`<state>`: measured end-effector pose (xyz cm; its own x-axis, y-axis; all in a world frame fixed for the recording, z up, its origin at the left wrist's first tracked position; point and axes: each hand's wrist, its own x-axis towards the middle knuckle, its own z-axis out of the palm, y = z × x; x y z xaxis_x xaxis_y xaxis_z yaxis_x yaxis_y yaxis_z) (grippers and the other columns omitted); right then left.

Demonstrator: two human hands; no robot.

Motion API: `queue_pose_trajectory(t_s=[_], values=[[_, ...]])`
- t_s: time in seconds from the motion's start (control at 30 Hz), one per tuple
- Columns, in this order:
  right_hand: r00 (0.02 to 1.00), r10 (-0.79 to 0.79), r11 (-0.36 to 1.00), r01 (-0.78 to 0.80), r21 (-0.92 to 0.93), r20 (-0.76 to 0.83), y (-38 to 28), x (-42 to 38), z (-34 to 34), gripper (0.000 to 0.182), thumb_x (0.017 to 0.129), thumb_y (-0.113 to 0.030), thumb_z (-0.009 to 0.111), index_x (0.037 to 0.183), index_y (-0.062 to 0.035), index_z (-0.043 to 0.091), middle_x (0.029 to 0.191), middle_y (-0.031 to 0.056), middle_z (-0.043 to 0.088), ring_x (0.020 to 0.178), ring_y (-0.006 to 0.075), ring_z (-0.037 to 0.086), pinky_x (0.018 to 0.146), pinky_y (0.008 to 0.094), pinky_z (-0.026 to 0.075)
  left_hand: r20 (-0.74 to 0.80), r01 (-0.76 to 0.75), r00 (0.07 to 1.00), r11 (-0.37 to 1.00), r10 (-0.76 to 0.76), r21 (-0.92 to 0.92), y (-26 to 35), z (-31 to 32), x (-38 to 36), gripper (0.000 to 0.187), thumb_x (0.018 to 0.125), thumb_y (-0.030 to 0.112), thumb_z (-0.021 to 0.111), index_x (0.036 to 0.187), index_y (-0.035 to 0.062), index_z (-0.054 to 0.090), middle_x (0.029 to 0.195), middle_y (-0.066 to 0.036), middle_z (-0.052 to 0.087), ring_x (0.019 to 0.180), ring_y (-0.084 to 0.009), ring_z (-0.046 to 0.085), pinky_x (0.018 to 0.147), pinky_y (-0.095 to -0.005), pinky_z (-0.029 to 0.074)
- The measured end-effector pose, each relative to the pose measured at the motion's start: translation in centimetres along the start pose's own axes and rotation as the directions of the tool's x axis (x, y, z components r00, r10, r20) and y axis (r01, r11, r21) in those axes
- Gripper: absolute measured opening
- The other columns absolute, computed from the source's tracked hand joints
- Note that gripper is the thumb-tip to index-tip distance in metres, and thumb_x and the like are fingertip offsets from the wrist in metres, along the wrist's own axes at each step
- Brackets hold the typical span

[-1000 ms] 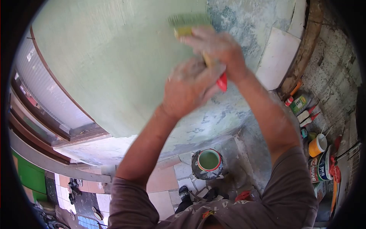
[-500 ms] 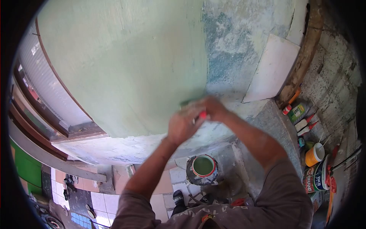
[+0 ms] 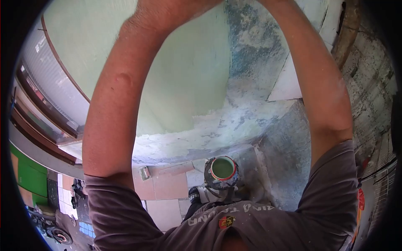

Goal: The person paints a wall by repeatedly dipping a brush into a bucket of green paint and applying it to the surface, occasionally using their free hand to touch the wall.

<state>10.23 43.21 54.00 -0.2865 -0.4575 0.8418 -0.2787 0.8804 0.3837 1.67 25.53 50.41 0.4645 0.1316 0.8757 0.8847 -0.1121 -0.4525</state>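
Both arms reach up along the wall (image 3: pixel 184 79), which is pale green on the left and bare, patchy blue-grey on the right. My left hand (image 3: pixel 171 12) is partly visible at the top edge; its fingers and anything in them lie outside the frame. Of my right arm, only the forearm and wrist show, and the hand is cut off above. Below, a round container of green paint (image 3: pixel 223 168) with a red and white rim stands near my feet.
A brown-framed window (image 3: pixel 50 108) is at the left. Floor tiles (image 3: pixel 169 186) lie below, with a small object (image 3: pixel 144 172) near the wall base. A white panel (image 3: pixel 287 85) is on the wall at right. A motorbike wheel (image 3: pixel 62 235) shows at lower left.
Both hands have moved from the lower middle of the wall up to the top edge. The red thing at the hands is out of view. My arms now hide the bottles at right.
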Motion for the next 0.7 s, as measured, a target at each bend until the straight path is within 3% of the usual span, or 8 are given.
queue_pose_trajectory(t_s=[0.1, 0.13, 0.17, 0.2, 0.23, 0.47, 0.6, 0.7], values=[[0.995, 0.081, 0.989, -0.087, 0.116, 0.054, -2.5, -4.8, 2.6, 0.015, 0.086, -0.018, 0.074, 0.088, -0.0036, 0.069, 0.083, 0.0116, 0.074, 0.075, 0.0260, 0.071, 0.073, 0.0374, 0.056, 0.125, 0.103, 0.986, 0.993, -0.109, 0.055, 2.2, 0.3, -5.1, 0.027, 0.091, 0.026, 0.080, 0.113, 0.0104, 0.075, 0.087, -0.010, 0.075, 0.078, -0.0233, 0.073, 0.072, -0.0348, 0.057], [1.000, -0.016, 0.995, 0.019, 0.098, -0.024, -3.2, -6.0, 3.8, 0.019, 0.093, -0.020, 0.068, 0.089, -0.0023, 0.071, 0.088, 0.0117, 0.076, 0.080, 0.0272, 0.073, 0.075, 0.0382, 0.058, 0.203, 0.198, 0.956, 0.975, -0.214, 0.096, 3.5, 0.3, -7.5, 0.033, 0.088, 0.033, 0.085, 0.117, 0.0191, 0.079, 0.083, -0.006, 0.074, 0.073, -0.0245, 0.071, 0.068, -0.0369, 0.057], [1.000, 0.027, 0.998, -0.027, 0.051, -0.002, -4.5, -8.3, 4.8, 0.022, 0.092, -0.025, 0.069, 0.107, -0.0098, 0.074, 0.102, 0.0105, 0.077, 0.095, 0.0258, 0.074, 0.082, 0.0393, 0.057, 0.133, 0.173, 0.976, 0.985, -0.170, -0.013, 4.1, 1.1, -9.6, 0.041, 0.082, 0.022, 0.087, 0.122, 0.0230, 0.077, 0.091, -0.003, 0.074, 0.083, -0.0230, 0.071, 0.072, -0.0381, 0.058], [0.997, 0.070, 0.998, -0.070, 0.002, 0.021, -5.7, -10.6, 5.8, 0.036, 0.092, -0.030, 0.070, 0.125, -0.0172, 0.078, 0.117, 0.0094, 0.079, 0.110, 0.0244, 0.075, 0.089, 0.0404, 0.057, 0.198, 0.181, 0.964, 0.983, -0.175, -0.011, 5.0, 1.5, -12.0, 0.046, 0.080, 0.036, 0.084, 0.124, 0.0298, 0.073, 0.098, 0.000, 0.074, 0.093, -0.0229, 0.073, 0.074, -0.0400, 0.059], [0.985, 0.154, 0.981, -0.143, -0.133, 0.076, -7.7, -12.9, 6.6, 0.045, 0.087, -0.027, 0.070, 0.132, -0.0286, 0.075, 0.130, 0.0075, 0.074, 0.119, 0.0253, 0.070, 0.090, 0.0418, 0.052, 0.241, 0.227, 0.948, 0.972, -0.207, -0.057, 6.6, 1.6, -14.2, 0.054, 0.076, 0.022, 0.087, 0.128, 0.0233, 0.075, 0.099, -0.002, 0.074, 0.094, -0.0236, 0.071, 0.078, -0.0399, 0.058], [0.877, 0.378, 0.917, -0.399, 0.011, 0.296, -17.1, -29.3, 12.0, 0.043, 0.089, -0.028, 0.069, 0.130, -0.0187, 0.077, 0.131, 0.0103, 0.070, 0.116, 0.0278, 0.071, 0.086, 0.0428, 0.053, 0.562, 0.638, 0.702, 0.738, -0.438, -0.221, 17.9, 3.2, -29.4, 0.050, 0.077, 0.018, 0.085, 0.126, 0.0161, 0.073, 0.089, -0.006, 0.069, 0.091, -0.0295, 0.070, 0.079, -0.0429, 0.056], [0.754, 0.500, 0.810, -0.581, 0.076, 0.427, -19.3, -31.6, 11.9, 0.039, 0.087, -0.027, 0.072, 0.125, -0.0182, 0.078, 0.128, 0.0120, 0.072, 0.115, 0.0325, 0.070, 0.090, 0.0448, 0.054, 0.497, 0.682, 0.702, 0.683, -0.510, -0.261, 19.7, 3.6, -30.5, 0.046, 0.080, 0.017, 0.083, 0.125, 0.0132, 0.073, 0.083, -0.006, 0.068, 0.082, -0.0290, 0.069, 0.075, -0.0430, 0.056], [0.775, 0.556, 0.798, -0.598, 0.066, 0.301, -20.5, -31.5, 10.4, 0.047, 0.089, -0.021, 0.074, 0.135, -0.0170, 0.071, 0.119, 0.0133, 0.072, 0.112, 0.0346, 0.070, 0.093, 0.0433, 0.056, 0.447, 0.693, 0.703, 0.674, -0.553, -0.257, 19.4, 3.1, -28.8, 0.045, 0.080, 0.014, 0.083, 0.124, 0.0123, 0.073, 0.084, -0.007, 0.071, 0.081, -0.0296, 0.071, 0.075, -0.0432, 0.056]])
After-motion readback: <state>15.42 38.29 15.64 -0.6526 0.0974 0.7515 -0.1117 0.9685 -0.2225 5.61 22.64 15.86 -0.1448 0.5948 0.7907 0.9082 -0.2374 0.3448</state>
